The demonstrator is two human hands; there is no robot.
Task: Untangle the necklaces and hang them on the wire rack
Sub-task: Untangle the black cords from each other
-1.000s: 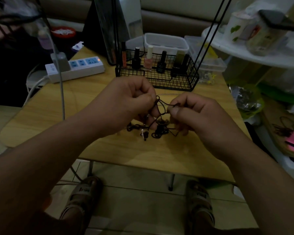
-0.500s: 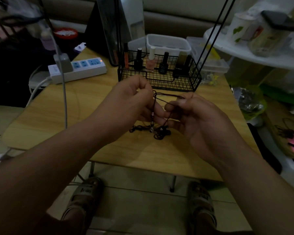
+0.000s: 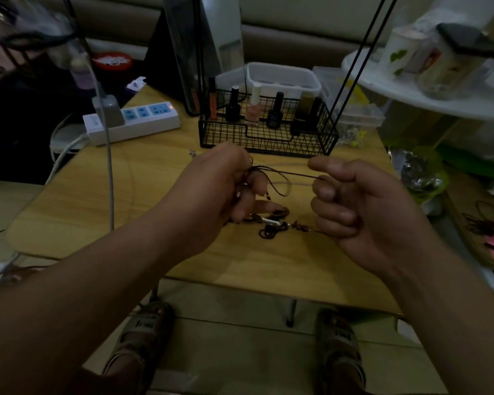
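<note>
— What have the hands got hold of?

— The left hand [image 3: 217, 189] has its fingers curled and pinches a bunch of dark cord at its fingertips. The right hand [image 3: 362, 212] is curled as well. One strand [image 3: 291, 173] runs taut from the left fingertips across to it and ends between thumb and forefinger.

— And the rest of the necklaces?

— The tangle [image 3: 271, 225] lies on the table [image 3: 126, 195], just below the gap between the two hands. A slack loop hangs from the left grip toward it, and another strand leads from the heap into the right hand's lower fingers. A thin silver chain [image 3: 285, 164] lies on the wood behind the taut strand.

— How much room around them?

— Both hands are over the middle of the table. The wire rack [image 3: 268, 141] stands just beyond the left knuckles and holds nail polish bottles [image 3: 253, 109]. Two thin black rods [image 3: 354, 67] slant up from its right corner. To the left the tabletop runs on to a grey cable [image 3: 109, 172], with a power strip [image 3: 134, 121] near the far left corner. The near edge passes under both forearms. The right edge is near the right hand, with clutter past it.
</note>
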